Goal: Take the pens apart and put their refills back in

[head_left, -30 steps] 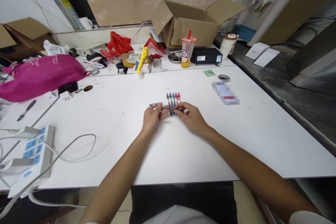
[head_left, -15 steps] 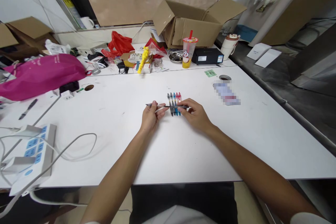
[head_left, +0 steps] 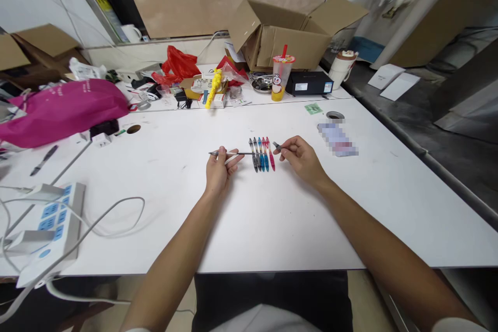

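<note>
My left hand [head_left: 218, 172] is closed on a disassembled pen [head_left: 213, 153], pinched between thumb and fingers. A long thin dark refill [head_left: 246, 153] sticks out of it to the right, over a row of pens. Further right, my right hand [head_left: 301, 160] pinches a short dark pen barrel piece [head_left: 277, 146], apart from the refill's tip. Between the hands, several retractable pens [head_left: 256, 163] lie side by side on the white table, with black, blue and red parts. A pink-gripped pen [head_left: 272, 163] lies at the right end of that row.
A phone-like object, blurred out [head_left: 337, 140], and a tape roll [head_left: 335, 115] lie to the right. Behind stand a drink cup [head_left: 280, 78], a black box [head_left: 309, 83] and an open carton [head_left: 288, 44]. A power strip [head_left: 72, 223] with cables is at the left.
My right hand has moved right and slightly away with the barrel piece, baring more of the refill. My left hand has shifted slightly left. The pink-gripped pen is now uncovered.
</note>
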A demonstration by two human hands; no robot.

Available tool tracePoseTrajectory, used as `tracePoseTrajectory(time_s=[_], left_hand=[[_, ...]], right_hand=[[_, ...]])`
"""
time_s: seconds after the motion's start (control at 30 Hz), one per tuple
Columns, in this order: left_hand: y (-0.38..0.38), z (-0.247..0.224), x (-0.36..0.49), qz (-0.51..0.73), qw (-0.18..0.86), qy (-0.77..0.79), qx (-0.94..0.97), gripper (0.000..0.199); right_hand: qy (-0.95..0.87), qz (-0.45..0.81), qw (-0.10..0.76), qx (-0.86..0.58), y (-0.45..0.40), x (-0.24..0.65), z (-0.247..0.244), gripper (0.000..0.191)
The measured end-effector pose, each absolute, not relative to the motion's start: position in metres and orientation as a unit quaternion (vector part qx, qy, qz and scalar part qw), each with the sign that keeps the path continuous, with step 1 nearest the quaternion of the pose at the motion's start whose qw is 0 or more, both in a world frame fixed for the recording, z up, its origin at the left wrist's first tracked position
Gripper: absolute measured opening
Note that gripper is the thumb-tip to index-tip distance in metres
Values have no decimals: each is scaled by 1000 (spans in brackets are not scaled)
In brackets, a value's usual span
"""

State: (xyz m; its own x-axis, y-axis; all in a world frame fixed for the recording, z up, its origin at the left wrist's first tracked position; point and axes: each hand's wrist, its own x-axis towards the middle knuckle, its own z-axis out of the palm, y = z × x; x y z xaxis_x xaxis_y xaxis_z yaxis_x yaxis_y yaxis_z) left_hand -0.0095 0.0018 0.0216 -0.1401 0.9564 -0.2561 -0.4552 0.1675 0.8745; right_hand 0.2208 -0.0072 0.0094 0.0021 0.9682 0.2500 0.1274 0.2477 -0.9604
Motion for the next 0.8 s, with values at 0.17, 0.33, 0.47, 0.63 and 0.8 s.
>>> tracePoseTrajectory(time_s=[0.17,0.33,0.47,0.63,0.8], left_hand=[[0,16,-5,582,599,464,295,27],[-3,12,0,576,597,458,320,31],[-5,13,2,572,596,457,330,31],[-6,15,2,568,593,461,336,33],[0,16,-8,585,572,484,311,31]], right_hand=[[-612,415,470,-482,-13,209,7,24],[-622,391,445,-512,-19,198,5,37],[-607,386,457,-522,-19,197,2,42],[-600,371,473,-528,-19,198,4,39],[-599,353,481,-534,-17,203,9,41]])
